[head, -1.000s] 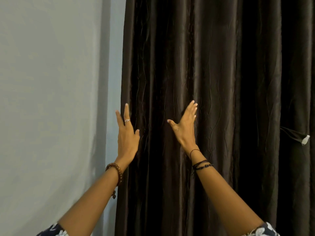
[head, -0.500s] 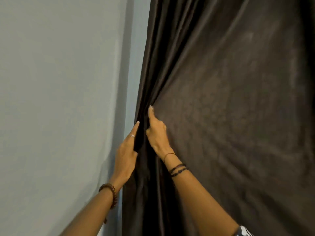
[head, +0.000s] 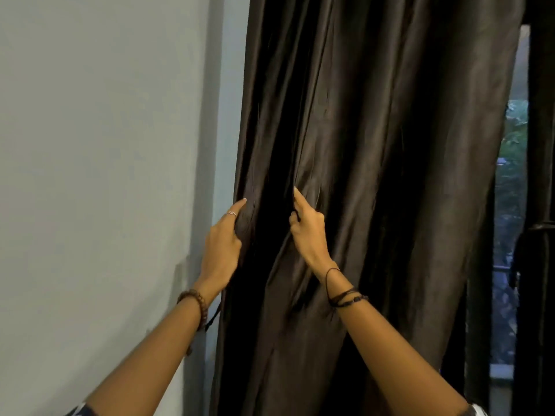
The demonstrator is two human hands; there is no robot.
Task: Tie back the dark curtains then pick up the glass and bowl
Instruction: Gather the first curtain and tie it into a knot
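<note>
A dark brown curtain hangs in front of me, gathered into thick folds toward the left. My left hand holds the curtain's left edge beside the wall, its fingers behind the cloth and the index finger stretched up. My right hand is closed on a bunch of folds a little to the right of the left hand. A second dark curtain hangs at the far right edge. No glass and no bowl are in view.
A pale grey wall fills the left half. Between the two curtains a narrow strip of window shows green foliage outside. A dark band crosses the right curtain at mid height.
The curtain has bunched further to the left, and a gap of window has opened at its right side. Both hands stay on the cloth, now slightly apart.
</note>
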